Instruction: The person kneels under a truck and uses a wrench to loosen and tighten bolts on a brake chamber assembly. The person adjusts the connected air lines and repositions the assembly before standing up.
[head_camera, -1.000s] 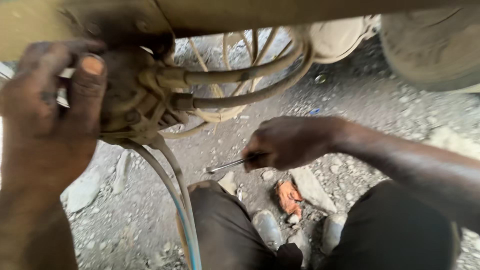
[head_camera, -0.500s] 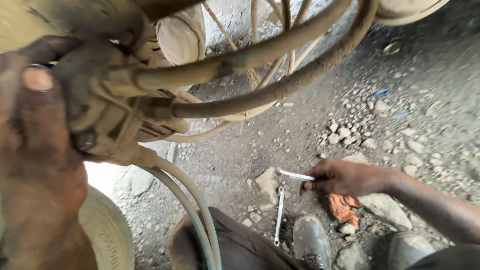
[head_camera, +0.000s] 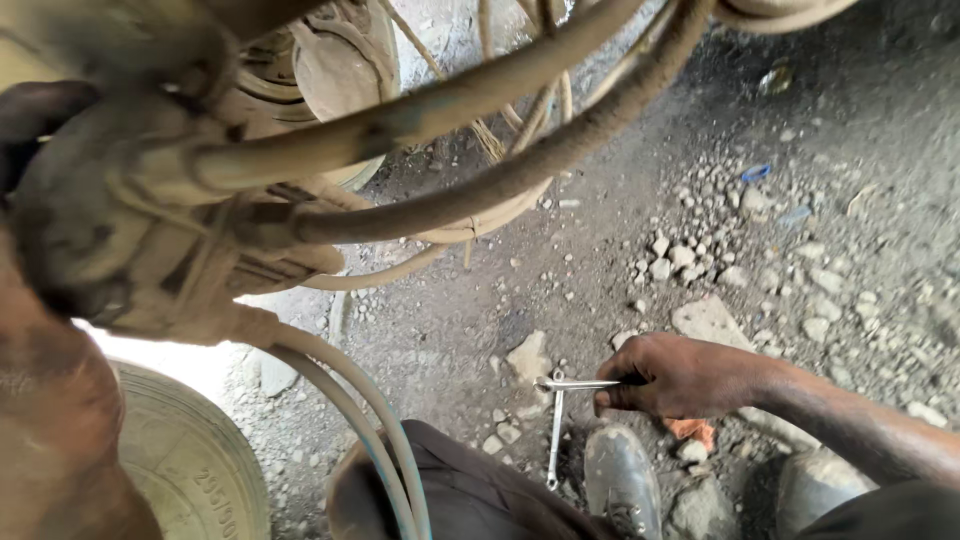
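- Overhead, at the far left, the left hand (head_camera: 45, 400) presses up against a grimy brake-like housing (head_camera: 130, 230) under the vehicle; only its wrist and a dark fingertip at the top edge show, so whether those fingers are curled or flat cannot be told.
- From that housing, two thick rubber hoses (head_camera: 480, 150) sweep up and rightward, and thinner lines (head_camera: 370, 430) drop down past a pale tyre (head_camera: 190, 460).
- Lower, a second wrench (head_camera: 556, 430) lies on the gravel ground (head_camera: 620, 200), its long axis near upright in the view, its upper end just below the tip of the held tool.
- To the right of it, the right hand (head_camera: 685, 375) is closed around the handle of a slim steel wrench (head_camera: 578, 383), which points leftward from the fingers (head_camera: 625, 395), its long axis almost level.
- So the held wrench is well below and to the right of the housing, and the right hand is by far the nearer to both tools.
- Beneath these fingers sit a dusty shoe (head_camera: 620, 480) and an orange scrap (head_camera: 692, 430).
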